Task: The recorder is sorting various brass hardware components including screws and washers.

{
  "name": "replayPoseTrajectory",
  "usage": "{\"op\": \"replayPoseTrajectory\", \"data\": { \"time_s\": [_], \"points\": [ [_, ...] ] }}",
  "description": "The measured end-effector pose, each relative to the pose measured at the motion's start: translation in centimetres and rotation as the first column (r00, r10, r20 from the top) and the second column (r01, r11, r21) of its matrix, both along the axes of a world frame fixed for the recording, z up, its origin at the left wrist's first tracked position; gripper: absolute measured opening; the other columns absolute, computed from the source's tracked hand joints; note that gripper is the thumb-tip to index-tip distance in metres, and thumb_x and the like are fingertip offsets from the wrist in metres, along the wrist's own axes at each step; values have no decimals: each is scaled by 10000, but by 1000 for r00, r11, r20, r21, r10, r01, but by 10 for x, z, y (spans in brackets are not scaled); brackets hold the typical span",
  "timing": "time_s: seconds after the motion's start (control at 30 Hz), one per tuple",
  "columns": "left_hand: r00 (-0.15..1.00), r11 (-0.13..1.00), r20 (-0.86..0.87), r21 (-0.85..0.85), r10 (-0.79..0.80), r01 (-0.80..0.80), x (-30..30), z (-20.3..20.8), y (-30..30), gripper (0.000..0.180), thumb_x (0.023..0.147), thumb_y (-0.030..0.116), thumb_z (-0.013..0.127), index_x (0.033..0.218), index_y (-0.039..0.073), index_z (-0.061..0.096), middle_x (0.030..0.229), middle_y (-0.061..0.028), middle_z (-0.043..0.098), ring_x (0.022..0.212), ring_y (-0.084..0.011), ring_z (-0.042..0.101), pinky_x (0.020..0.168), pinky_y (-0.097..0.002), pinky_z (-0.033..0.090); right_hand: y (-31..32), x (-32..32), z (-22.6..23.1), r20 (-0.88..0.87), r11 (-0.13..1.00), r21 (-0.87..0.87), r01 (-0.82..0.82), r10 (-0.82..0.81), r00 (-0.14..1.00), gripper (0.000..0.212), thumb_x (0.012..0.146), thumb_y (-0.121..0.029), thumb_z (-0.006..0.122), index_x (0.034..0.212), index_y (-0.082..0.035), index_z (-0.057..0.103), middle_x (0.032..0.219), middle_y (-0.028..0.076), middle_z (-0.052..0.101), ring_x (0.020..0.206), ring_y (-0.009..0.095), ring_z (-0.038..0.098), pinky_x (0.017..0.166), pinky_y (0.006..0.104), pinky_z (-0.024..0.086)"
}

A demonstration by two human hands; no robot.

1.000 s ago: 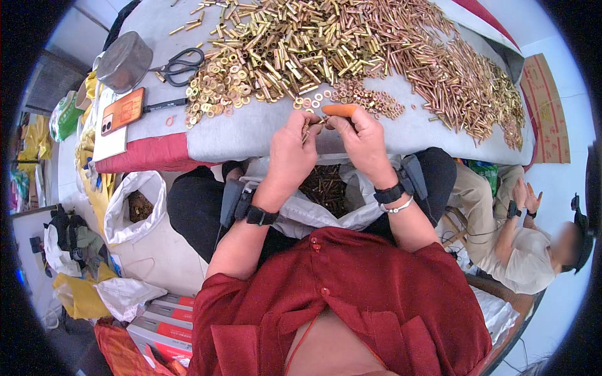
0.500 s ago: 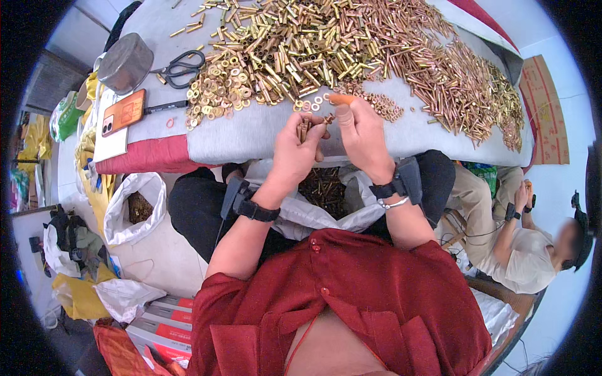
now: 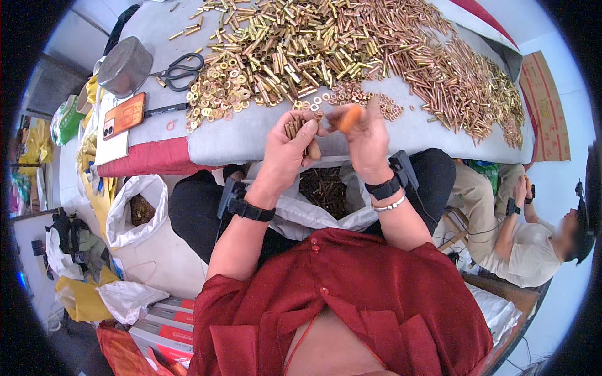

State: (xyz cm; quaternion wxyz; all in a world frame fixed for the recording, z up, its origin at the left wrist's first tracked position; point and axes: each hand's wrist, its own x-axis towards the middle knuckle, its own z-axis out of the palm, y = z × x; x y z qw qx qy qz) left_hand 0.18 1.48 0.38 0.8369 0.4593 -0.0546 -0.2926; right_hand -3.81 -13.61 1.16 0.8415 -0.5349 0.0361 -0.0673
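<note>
Metal pieces [image 3: 294, 128] sat bunched in the head view in the curled grip of the left hand [image 3: 285, 150], near the right hand [image 3: 368, 147], whose blurred fingers left it unclear whether it gripped anything. Work looked far from finished, with tubes [image 3: 320, 57], washers [image 3: 216, 94] and slim rods [image 3: 448, 78] heaped loose on the surface [image 3: 251, 135], while an open sack [image 3: 307, 214] below held many metal parts [image 3: 321, 188]. A bare grey strip along the near edge left both hands room short of the heaps.
</note>
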Motion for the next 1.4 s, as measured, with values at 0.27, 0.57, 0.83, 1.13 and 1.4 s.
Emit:
{"op": "replayPoseTrajectory", "data": {
  "time_s": [0.27,0.57,0.83,1.13,1.4],
  "points": [
    [999,990,32,134,-40,35,0,6,3,145,922,183,564,1018,74,569,814,-19,642,528,-40,490,410,-182,353,-27,10,-13,-96,945,-306,112,-148,984,464,965,-396,432,923,21,631,794,66,647,691,145,588,678,275,473],
    [900,848,18,344,-436,404,-6,6,7,285,894,160,584,1137,14,558,942,-45,676,637,-50,498,539,-181,392,-7,73,-9,352,94,-917,387,-262,898,370,770,-152,667,1090,-13,545,969,168,579,963,350,512,839,411,416],
    [962,985,-215,-19,-171,170,1,11,7,269,910,221,587,1113,48,561,1031,-66,643,903,-128,624,656,-230,521,-10,49,-19,374,54,-918,394,-220,901,316,848,-92,605,1136,16,531,956,128,584,850,244,569,736,315,462],
    [996,965,-62,252,-63,76,-3,0,0,223,907,223,592,1003,23,579,827,-78,674,456,-51,485,385,-179,326,10,-4,-2,36,916,-310,252,-254,967,261,886,-68,590,1119,6,498,999,62,609,868,108,574,758,249,473],
    [986,905,-51,391,-158,165,-7,2,-2,212,885,233,628,952,39,577,682,1,606,431,-44,467,368,-182,304,12,-18,-4,-73,953,-259,157,-182,981,307,898,-86,580,1190,-42,495,964,57,606,842,96,572,713,242,490]
  ]
}}
